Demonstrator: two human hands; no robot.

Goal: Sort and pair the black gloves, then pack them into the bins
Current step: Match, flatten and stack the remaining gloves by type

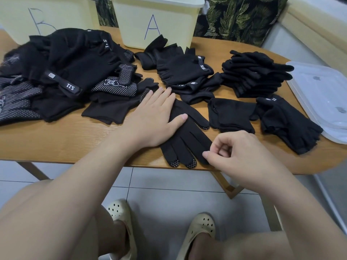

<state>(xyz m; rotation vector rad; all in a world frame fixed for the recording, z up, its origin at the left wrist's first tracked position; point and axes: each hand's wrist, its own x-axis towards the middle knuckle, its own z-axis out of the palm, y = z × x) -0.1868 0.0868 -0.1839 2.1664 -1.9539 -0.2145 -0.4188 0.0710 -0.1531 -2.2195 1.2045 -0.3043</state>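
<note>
A thin black glove (pixel 187 139) with dotted fingertips lies flat near the table's front edge, fingers pointing toward me. My left hand (pixel 155 117) presses flat on its palm part with straight fingers. My right hand (pixel 236 152) has curled fingers, and its thumb and fingertips pinch the edge of one glove finger. A big loose pile of black gloves (pixel 62 72) covers the left of the table. Sorted stacks lie at the centre (pixel 185 74), the right (pixel 257 74) and the front right (pixel 287 124). A folded pair (pixel 231 115) sits between them.
Two pale yellow bins stand at the back: one marked A (pixel 155 21), one marked B (pixel 41 17). Clear plastic lids (pixel 323 98) are stacked at the right edge. The wooden table (pixel 65 143) ends just before my knees. Below is tiled floor.
</note>
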